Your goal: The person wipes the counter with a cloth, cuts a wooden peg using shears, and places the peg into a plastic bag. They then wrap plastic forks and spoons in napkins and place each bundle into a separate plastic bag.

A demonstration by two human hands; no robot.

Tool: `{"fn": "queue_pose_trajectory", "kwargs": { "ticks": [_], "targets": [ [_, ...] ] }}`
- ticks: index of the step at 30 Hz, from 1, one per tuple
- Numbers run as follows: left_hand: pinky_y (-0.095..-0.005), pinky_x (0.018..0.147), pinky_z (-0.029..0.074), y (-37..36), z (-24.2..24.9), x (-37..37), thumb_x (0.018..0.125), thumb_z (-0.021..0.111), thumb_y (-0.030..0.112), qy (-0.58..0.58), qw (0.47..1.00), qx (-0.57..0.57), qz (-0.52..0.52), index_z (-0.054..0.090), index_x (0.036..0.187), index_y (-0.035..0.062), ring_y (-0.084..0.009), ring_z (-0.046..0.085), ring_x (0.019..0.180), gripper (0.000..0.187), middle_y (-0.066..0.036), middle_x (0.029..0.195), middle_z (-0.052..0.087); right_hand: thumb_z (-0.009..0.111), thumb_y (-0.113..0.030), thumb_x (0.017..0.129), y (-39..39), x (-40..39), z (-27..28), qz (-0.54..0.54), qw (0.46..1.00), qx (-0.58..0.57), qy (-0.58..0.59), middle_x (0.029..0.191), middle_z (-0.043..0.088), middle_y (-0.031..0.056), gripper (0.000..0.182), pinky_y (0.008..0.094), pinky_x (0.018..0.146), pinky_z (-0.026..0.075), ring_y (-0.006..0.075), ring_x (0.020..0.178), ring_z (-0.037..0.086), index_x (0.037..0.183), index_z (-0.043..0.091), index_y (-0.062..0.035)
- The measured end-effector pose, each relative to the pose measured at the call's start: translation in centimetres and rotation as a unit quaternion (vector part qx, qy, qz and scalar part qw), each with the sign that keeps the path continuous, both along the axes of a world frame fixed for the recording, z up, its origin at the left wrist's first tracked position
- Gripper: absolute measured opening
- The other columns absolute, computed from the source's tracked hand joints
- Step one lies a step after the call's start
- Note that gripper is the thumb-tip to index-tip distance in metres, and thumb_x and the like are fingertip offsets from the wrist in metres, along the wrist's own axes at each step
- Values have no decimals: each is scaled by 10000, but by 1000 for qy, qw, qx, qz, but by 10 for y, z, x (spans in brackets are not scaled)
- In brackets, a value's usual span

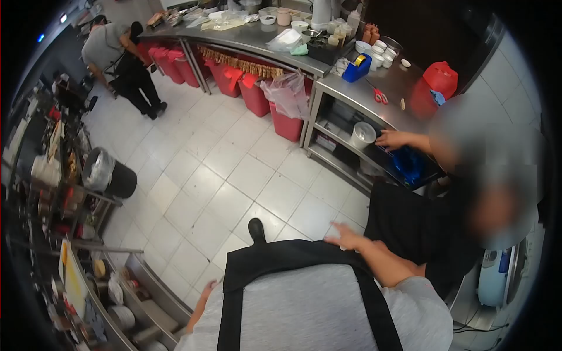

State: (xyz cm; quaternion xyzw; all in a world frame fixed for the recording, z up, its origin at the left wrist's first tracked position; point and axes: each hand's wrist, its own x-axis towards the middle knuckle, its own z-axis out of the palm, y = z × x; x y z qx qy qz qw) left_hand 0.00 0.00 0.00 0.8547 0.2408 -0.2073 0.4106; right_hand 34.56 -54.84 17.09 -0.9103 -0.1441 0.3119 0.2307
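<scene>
My right hand (345,237) reaches out in front of my black apron (287,261), above the tiled floor. Its fingers are stretched apart and hold nothing. At my other side, my left hand (207,290) hangs low beside the apron, near the metal drawer unit (161,284). Only a small part of that hand shows, so its fingers cannot be made out. One dark shoe (256,231) shows on the floor past the apron.
At right, a co-worker's hand (393,140) reaches to a shelf beside a whitish tub (363,135). Above it, the steel counter (404,114) carries a blue tape dispenser (357,69) and red scissors (380,96). Red bins (255,98), a black trash bin (120,175) and another person (120,64) stand farther off.
</scene>
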Motion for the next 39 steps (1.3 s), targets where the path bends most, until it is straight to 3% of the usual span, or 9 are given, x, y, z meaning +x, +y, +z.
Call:
{"fn": "queue_pose_trajectory", "kwargs": {
  "ticks": [5,8,10,13,14,18,25,33,39],
  "targets": [
    [-344,835,501,92,8,104,837,653,261,111,992,51,3,516,1260,50,-251,632,1004,492,-148,1015,667,711,-398,771,28,130,106,-54,969,-222,-95,1434,335,206,727,545,1005,354,385,1251,411,1390,394,-187],
    [-344,836,499,149,10,188,837,653,263,97,991,78,-45,520,1253,47,-252,631,1002,488,-147,1014,665,753,-312,730,43,149,63,60,933,-353,42,1433,364,165,736,581,970,361,363,1256,416,1378,421,-201],
    [-345,836,498,186,12,255,837,652,264,70,990,97,-80,522,1249,45,-252,631,1000,484,-146,1014,664,625,-168,800,76,131,21,91,930,-349,77,1309,518,161,429,639,931,360,387,1218,472,1217,584,-77],
    [-345,846,493,216,40,382,842,650,271,20,997,69,-39,530,1239,41,-257,627,1005,474,-150,1040,655,631,-226,810,129,143,-14,-11,957,-275,90,1207,579,183,400,497,916,431,327,1134,553,1171,612,-54],
    [-345,855,490,189,100,437,847,648,277,9,999,34,35,536,1232,39,-261,622,1013,467,-154,1065,647,645,-251,805,135,160,-4,-21,967,-237,96,1172,596,196,422,450,923,442,322,1116,565,1170,608,-43],
    [-354,895,475,113,222,628,856,636,199,-107,982,38,-153,540,1231,37,-280,591,1063,419,-162,1159,609,779,-350,679,113,253,41,-104,993,47,-36,1205,554,259,727,425,994,405,404,1141,518,1242,518,28],
    [-407,1024,387,-134,364,855,783,695,144,-314,799,83,-506,413,1334,50,-377,415,1256,627,-204,1391,384,812,-431,631,50,506,95,-405,817,272,-308,1355,392,319,1101,384,1069,325,395,1274,398,1400,235,105],
    [-411,1061,345,-344,363,999,745,580,-20,-382,738,117,-544,286,1378,-40,-422,366,1278,699,-267,1404,328,838,-311,621,61,676,89,-562,677,193,-434,1401,314,307,1087,392,1085,301,421,1305,331,1418,191,45],
    [-437,1112,263,-389,310,1043,829,440,6,-351,749,182,-531,267,1384,-82,-446,228,1361,588,-285,1454,236,764,-208,703,31,651,81,-547,692,251,-399,1325,483,231,818,382,965,435,354,1176,526,1383,342,-42]
  ]
}}
